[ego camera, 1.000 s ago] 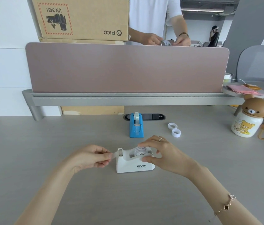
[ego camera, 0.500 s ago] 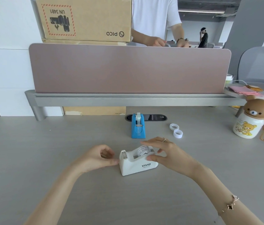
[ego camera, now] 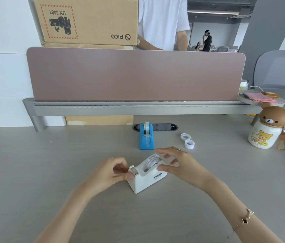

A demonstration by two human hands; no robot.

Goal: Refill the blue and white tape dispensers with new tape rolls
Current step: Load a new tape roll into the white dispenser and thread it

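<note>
The white tape dispenser (ego camera: 147, 179) sits on the desk before me, turned at an angle, with a tape roll (ego camera: 153, 161) seated in its slot. My left hand (ego camera: 111, 172) is curled at the dispenser's cutter end, thumb and fingertips pinched against it. My right hand (ego camera: 178, 165) rests on the back end, thumb on the side wall, other fingers spread above the roll. Farther back stands the blue tape dispenser (ego camera: 146, 137), upright, with clear tape in it. Two white empty cores (ego camera: 187, 140) lie to its right.
A pink divider panel (ego camera: 134, 74) on a grey rail closes the desk's far side, with a cardboard box (ego camera: 89, 20) and a person in a white shirt behind it. A bear-lidded jar (ego camera: 265, 130) and clutter stand at right. A cable slot (ego camera: 162, 127) lies behind the blue dispenser.
The white dispenser has been turned from square-on to an angle. My left hand, which was pulling the tape end out to the left, has closed in on the cutter end.
</note>
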